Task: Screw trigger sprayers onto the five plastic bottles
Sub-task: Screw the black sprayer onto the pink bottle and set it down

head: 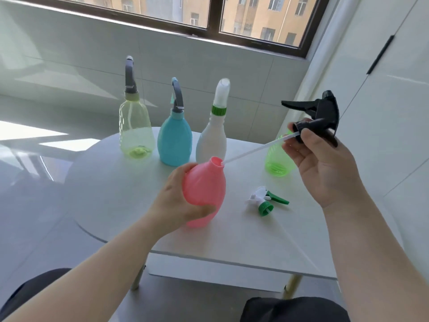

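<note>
The pink bottle (205,189) is gripped round its body by the left hand (176,201), fingers and thumb curled about it. It is held tilted above the white table (111,182), its open mouth turned up and to the right. The black trigger sprayer (322,112) is pinched at its collar between thumb and fingertips of the right hand (325,163), up and to the right of the pink bottle. The tip of its white dip tube (255,149) is brought to the rim of the pink bottle's mouth.

Behind the pink bottle three capped bottles are stood upright: a clear yellow-green bottle (135,131), a blue bottle (174,142) and a white bottle (211,140). To its right a green bottle (276,161) is partly hidden by the right hand. A white-and-green trigger sprayer (267,201) is laid on the table just right of the pink bottle. Pale wall tiles and a dark-framed window (213,19) are seen beyond.

Both bare forearms are reached forward, the right palm turned towards the camera.
</note>
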The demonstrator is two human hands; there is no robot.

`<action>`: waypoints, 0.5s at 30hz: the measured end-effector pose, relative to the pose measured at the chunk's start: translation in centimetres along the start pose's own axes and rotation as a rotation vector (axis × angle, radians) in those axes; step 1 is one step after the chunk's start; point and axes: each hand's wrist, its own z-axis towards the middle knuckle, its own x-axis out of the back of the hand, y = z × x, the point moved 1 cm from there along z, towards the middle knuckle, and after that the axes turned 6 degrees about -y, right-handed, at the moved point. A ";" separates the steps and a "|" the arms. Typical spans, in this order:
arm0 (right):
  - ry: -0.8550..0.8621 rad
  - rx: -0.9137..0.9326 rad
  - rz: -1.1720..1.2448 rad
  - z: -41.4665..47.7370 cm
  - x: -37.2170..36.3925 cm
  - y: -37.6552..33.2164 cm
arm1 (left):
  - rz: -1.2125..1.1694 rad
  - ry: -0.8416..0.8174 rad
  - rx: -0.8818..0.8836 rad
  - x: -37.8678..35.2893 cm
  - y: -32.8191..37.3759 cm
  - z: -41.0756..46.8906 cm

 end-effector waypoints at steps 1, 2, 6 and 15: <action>-0.023 0.003 -0.046 0.3 -0.5 -0.1 | -0.013 -0.001 -0.005 0.1 -0.3 0.0; -0.045 0.003 -0.087 0.6 -1.0 -0.1 | -0.025 -0.002 -0.010 0.2 -0.6 0.0; -0.114 0.010 -0.252 1.6 -3.1 0.1 | -0.045 -0.003 -0.018 0.6 -1.4 0.1; -0.468 0.000 -0.783 2.0 -8.0 3.1 | -0.076 -0.075 0.001 1.4 -2.8 0.5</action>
